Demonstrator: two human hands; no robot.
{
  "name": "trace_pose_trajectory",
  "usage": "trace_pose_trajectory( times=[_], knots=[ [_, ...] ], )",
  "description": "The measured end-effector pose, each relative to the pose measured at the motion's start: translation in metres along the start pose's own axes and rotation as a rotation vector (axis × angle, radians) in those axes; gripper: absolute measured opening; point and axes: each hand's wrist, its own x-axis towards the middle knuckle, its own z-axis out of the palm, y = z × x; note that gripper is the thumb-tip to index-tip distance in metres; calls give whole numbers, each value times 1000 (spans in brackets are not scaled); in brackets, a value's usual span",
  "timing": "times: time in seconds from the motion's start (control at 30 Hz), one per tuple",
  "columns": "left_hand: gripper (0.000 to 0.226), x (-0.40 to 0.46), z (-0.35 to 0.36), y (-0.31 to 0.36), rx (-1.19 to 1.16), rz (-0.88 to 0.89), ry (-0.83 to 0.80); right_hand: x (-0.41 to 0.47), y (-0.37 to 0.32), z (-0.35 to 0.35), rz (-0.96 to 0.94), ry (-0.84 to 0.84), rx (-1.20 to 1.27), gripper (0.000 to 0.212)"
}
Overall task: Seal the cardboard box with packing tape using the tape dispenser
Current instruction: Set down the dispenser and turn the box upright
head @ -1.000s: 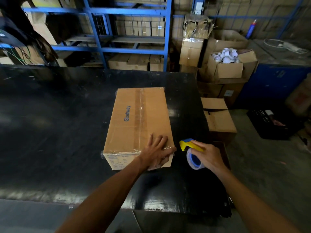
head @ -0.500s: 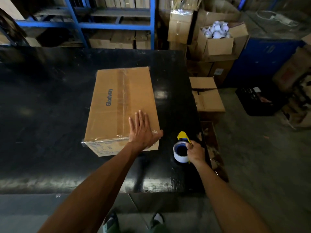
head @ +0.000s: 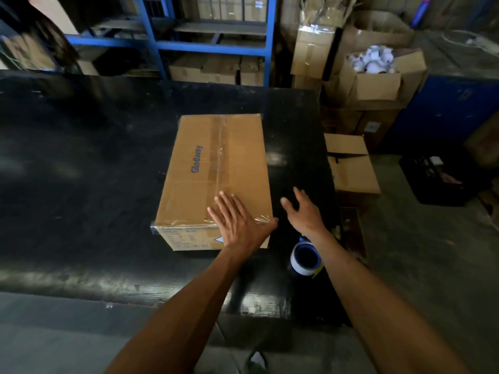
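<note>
A closed brown cardboard box (head: 216, 168) printed "Glodway" lies on the black table (head: 81, 184). Clear tape runs along its top seam and over its near edge. My left hand (head: 237, 222) rests flat on the box's near right corner, fingers spread. My right hand (head: 303, 211) hovers open over the table just right of the box, holding nothing. The tape dispenser (head: 305, 257), a blue and white roll with a yellow part, sits on the table under my right forearm, near the table's front right corner.
Blue metal shelving (head: 210, 47) with cartons stands behind the table. Stacked cardboard boxes (head: 351, 168) sit on the floor to the right, one open box (head: 378, 76) holding white rolls. A black crate (head: 437, 179) is further right. The table's right edge lies close to my right hand.
My right hand has let go of the tape dispenser, left it on the table, and moved forward beside the box. My left hand has stayed flat on the box's near corner.
</note>
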Motion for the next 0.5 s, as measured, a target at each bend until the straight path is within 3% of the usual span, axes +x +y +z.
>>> trace_pose_trajectory(
  times=[0.17,0.23,0.4,0.5],
  knots=[
    [139,2,-2,-25,46,10,-47,30,-58,24,-398,-170,-376,65],
    [138,6,-6,-46,62,40,-76,27,-67,39,-464,-178,-492,63],
    [148,20,-28,-112,133,233,-148,-1,-89,69,-452,-48,-598,67],
    [160,35,-57,-168,225,416,-243,-18,-103,78,-620,105,-618,62]
  ],
)
